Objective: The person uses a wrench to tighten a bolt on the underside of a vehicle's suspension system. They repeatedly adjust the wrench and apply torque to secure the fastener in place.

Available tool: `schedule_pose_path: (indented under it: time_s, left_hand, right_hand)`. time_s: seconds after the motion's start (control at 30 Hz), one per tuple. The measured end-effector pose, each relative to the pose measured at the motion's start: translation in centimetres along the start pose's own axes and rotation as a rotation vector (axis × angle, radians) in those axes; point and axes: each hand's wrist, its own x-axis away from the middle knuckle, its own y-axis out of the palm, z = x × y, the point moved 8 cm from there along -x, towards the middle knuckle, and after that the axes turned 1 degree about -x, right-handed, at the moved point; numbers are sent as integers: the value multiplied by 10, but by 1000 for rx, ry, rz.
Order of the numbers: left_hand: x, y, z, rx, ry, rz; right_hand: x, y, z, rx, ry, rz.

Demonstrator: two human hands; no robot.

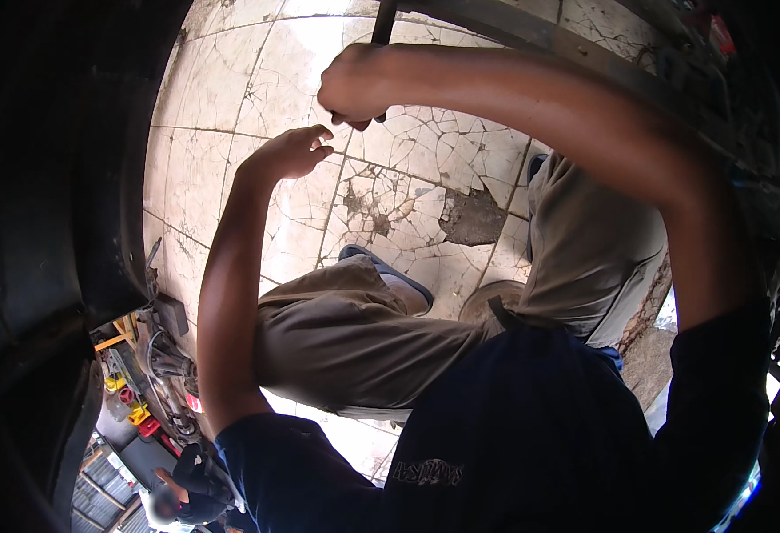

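My right hand point(354, 86) is closed in a fist at the top middle. From under it shows the dark red and black end of what looks like a tool handle point(361, 123); the rest is hidden by the fingers. A dark bar point(385, 21) runs from the top edge down to this hand, and I cannot tell whether it belongs to the held thing. My left hand point(294, 153) is just below and to the left, apart from the right one. Its fingers are partly bent and separated, with nothing seen in them.
Beneath is a cracked tile floor point(203, 169) with a broken patch point(474, 218). A large dark panel point(106, 160) stands along the left. Tools and parts point(146, 391) lie at lower left, near another person point(190, 489). A dark beam point(497, 22) crosses the top right. My sandalled foot point(399, 284) rests below.
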Motion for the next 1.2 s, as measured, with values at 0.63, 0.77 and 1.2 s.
schedule_pose_path:
  time_s: [0.63,0.77,1.2]
  left_hand:
    - [1,-3,9,-8,13,-8]
    - [-1,0,2,24,33,14]
    - [1,-3,7,2,-1,-12]
  right_hand:
    - [12,-12,4,-49,-81,176]
    - [18,-21,-12,3,-123,237]
    - [18,-12,-10,169,-83,231]
